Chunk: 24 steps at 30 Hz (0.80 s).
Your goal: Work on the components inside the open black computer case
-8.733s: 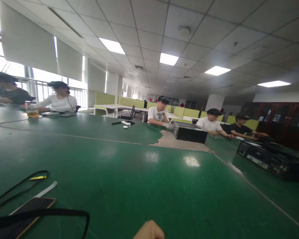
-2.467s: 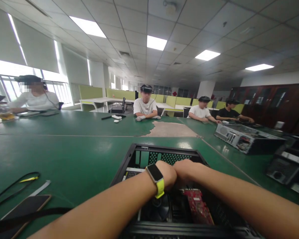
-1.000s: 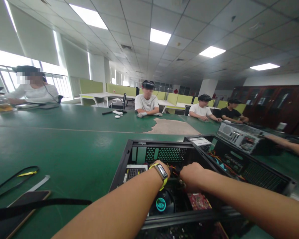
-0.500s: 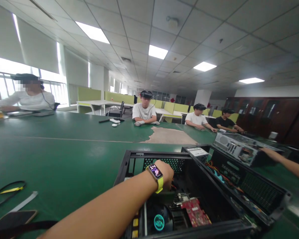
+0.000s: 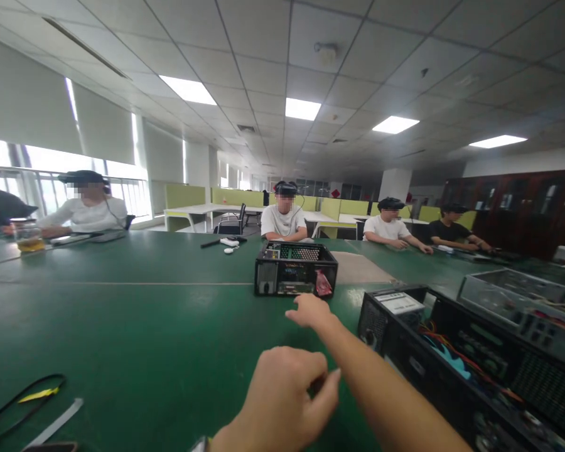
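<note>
Low at centre, my left hand (image 5: 282,402) hangs loosely curled, holding nothing. Beyond it, my right hand (image 5: 312,311) stretches forward, fingers spread and empty, just short of the small open black computer case (image 5: 295,270) on the green table mat (image 5: 122,320). That case lies straight ahead, long axis crosswise; the right hand is nearer. Rightward sits a larger open black chassis (image 5: 456,358).

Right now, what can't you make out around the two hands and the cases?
- Left hand: wrist cut off by the bottom edge; curled fingers hide the palm.
- Right hand: fingertips face away; contact with the table unclear.
- Far case: parts inside too small.
- Near case: cut off by the right edge, blurred.
</note>
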Motion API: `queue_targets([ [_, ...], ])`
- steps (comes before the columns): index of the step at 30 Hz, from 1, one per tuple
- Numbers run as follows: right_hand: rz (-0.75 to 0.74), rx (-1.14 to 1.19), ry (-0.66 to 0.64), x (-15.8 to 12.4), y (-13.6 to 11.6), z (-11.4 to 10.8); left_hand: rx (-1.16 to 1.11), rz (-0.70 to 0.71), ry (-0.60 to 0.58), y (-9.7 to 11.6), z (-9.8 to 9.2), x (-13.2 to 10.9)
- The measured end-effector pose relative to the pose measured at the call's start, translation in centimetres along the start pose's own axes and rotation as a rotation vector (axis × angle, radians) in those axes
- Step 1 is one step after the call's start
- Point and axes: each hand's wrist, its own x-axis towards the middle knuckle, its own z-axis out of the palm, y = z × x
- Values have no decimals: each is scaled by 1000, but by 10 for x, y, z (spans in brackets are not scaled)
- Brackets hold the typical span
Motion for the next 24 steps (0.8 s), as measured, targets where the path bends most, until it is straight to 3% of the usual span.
queue_targets([
  [3,77,-57,19,-30,36,-28,-24,-86,72,-13,2,-15],
  [6,251,-146,30,-83,92,-41,-45,-118,59,-22,7,-30],
  [9,447,-196,-13,-134,141,-33,-62,-128,25,-22,16,-37],
  [11,533,-211,-1,-156,158,-20,-70,-126,14,-17,20,-35],
  [16,554,-323,196,-172,160,-2,-103,-69,10,5,18,-29],
  [21,428,-308,172,-201,145,-14,-101,-87,91,13,-6,-24],
  [24,281,-265,140,-240,124,-17,-137,-94,171,21,-19,1],
])
